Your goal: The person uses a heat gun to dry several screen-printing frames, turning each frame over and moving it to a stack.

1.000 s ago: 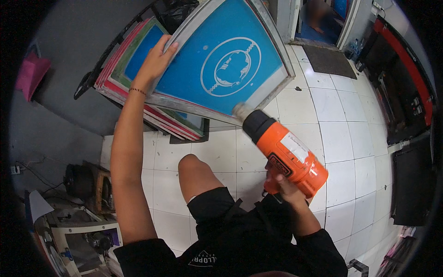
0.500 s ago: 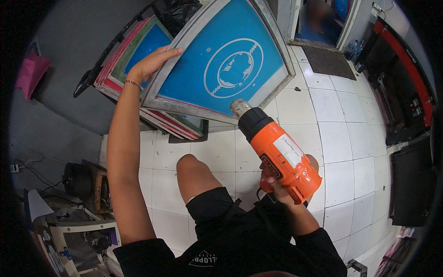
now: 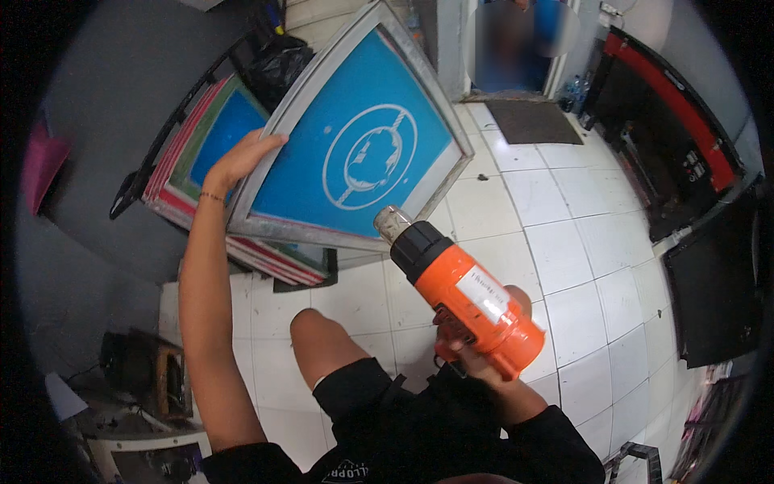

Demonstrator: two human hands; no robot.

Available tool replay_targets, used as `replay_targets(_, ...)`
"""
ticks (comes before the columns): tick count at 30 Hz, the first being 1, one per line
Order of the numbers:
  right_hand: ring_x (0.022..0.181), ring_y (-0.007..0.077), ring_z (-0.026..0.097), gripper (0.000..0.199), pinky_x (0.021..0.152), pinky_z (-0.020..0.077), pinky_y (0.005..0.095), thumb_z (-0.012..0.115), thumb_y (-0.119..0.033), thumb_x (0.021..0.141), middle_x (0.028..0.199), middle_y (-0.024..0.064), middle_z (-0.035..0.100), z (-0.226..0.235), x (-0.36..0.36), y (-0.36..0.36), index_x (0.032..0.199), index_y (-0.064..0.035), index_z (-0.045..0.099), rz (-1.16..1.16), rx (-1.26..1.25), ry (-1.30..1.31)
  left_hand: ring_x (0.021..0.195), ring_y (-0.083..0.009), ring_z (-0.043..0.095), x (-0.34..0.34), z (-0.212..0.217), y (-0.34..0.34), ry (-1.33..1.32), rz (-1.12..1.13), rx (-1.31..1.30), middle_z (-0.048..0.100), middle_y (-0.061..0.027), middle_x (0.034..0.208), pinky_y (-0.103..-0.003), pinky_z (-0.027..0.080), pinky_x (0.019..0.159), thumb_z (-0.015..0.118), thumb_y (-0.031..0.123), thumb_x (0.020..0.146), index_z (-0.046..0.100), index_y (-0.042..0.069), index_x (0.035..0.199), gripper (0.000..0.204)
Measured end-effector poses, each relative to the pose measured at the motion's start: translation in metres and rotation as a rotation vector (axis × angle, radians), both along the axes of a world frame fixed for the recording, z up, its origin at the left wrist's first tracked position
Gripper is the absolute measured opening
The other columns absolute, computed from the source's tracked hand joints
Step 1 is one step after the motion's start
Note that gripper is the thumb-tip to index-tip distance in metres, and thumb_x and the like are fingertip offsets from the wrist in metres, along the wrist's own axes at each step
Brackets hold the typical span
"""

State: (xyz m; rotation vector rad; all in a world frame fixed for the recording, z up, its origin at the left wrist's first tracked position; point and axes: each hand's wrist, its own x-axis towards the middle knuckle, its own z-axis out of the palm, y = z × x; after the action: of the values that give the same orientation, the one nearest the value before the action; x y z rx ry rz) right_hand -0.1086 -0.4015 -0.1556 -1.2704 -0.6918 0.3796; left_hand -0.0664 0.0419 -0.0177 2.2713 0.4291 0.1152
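Observation:
My left hand (image 3: 238, 164) grips the left side of a silk-screen printing frame (image 3: 270, 234), thumb on the front and the other fingers hidden behind. The frame stands tilted, its blue mesh (image 3: 306, 173) facing me with a pale round design on it. My right hand (image 3: 472, 359) is wrapped round the handle of an orange heat gun (image 3: 476, 294) with a black collar and metal nozzle (image 3: 392, 223). That nozzle points at the lower edge of the frame, close in front of it. Whether it touches cannot be made out.
More screen frames (image 3: 193, 153) lean in a rack at the left, beside a black plastic bag (image 3: 278, 68). A dark mat (image 3: 532, 123) lies before a doorway where a person (image 3: 516, 48) stands. A red-and-black machine (image 3: 661, 113) lines the right side; white tiles (image 3: 568, 242) cover the floor.
The view has shifted, so the scene sits lower and further left. Both hands keep their holds, and the heat gun's nozzle stays near the frame's lower edge. More of the person shows in the doorway.

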Motion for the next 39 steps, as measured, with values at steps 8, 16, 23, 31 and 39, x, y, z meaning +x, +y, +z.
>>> replay_targets(8, 0.123, 0.0271, 0.051, 0.068, 0.100, 0.0438, 0.0392, 0.077, -0.035, 0.083, 0.134, 0.0089, 0.055, -0.103, -0.010, 0.001, 0.139, -0.0119, 0.047, 0.072, -0.423, -0.033, 0.098, -0.0202, 0.063, 0.014, -0.003, 0.004, -0.044, -0.065, -0.068, 0.066, -0.0119, 0.112, -0.029, 0.049, 0.088, 0.060, 0.041, 0.090, 0.058, -0.001, 0.129, 0.058)
replay_targets(16, 0.112, 0.0274, 0.058, 0.052, 0.092, 0.0466, 0.0424, 0.076, -0.033, 0.083, 0.119, 0.0090, 0.063, -0.057, -0.003, 0.007, 0.125, -0.0091, 0.058, 0.033, -0.390, -0.094, 0.090, -0.0188, 0.064, 0.014, -0.001, 0.003, -0.150, -0.058, -0.042, 0.069, -0.0104, 0.103, -0.031, 0.050, 0.081, 0.053, 0.045, 0.095, 0.064, -0.003, 0.119, 0.055)
replay_targets(23, 0.098, 0.0214, 0.062, 0.048, 0.079, 0.0507, 0.0367, 0.075, -0.026, 0.086, 0.111, 0.0065, 0.064, -0.063, 0.002, -0.002, 0.126, -0.0081, 0.056, -0.024, -0.320, 0.023, 0.079, -0.0231, 0.065, 0.013, -0.002, -0.003, -0.377, 0.035, 0.319, 0.069, -0.0166, 0.089, -0.034, 0.050, 0.075, 0.050, 0.045, 0.098, 0.067, -0.003, 0.106, 0.052)
replay_targets(31, 0.096, 0.0194, 0.062, 0.048, 0.079, 0.0521, 0.0364, 0.073, -0.029, 0.087, 0.116, 0.0077, 0.063, -0.057, 0.004, 0.003, 0.127, -0.0090, 0.055, -0.028, -0.407, -0.073, 0.067, -0.0324, 0.060, 0.002, -0.003, -0.001, -0.486, 0.060, 0.563, 0.064, -0.0209, 0.076, -0.038, 0.046, 0.066, 0.054, 0.033, 0.097, 0.063, -0.005, 0.089, 0.040)
replay_targets(39, 0.112, 0.0253, 0.058, 0.053, 0.091, 0.0474, 0.0388, 0.075, -0.030, 0.085, 0.120, 0.0104, 0.062, -0.037, -0.004, 0.013, 0.129, -0.0084, 0.054, 0.013, -0.494, -0.026, 0.095, -0.0388, 0.059, 0.015, -0.023, 0.019, -0.660, 0.069, 0.511, 0.062, -0.0241, 0.103, -0.042, 0.045, 0.082, 0.046, 0.025, 0.098, 0.060, -0.002, 0.105, 0.031)
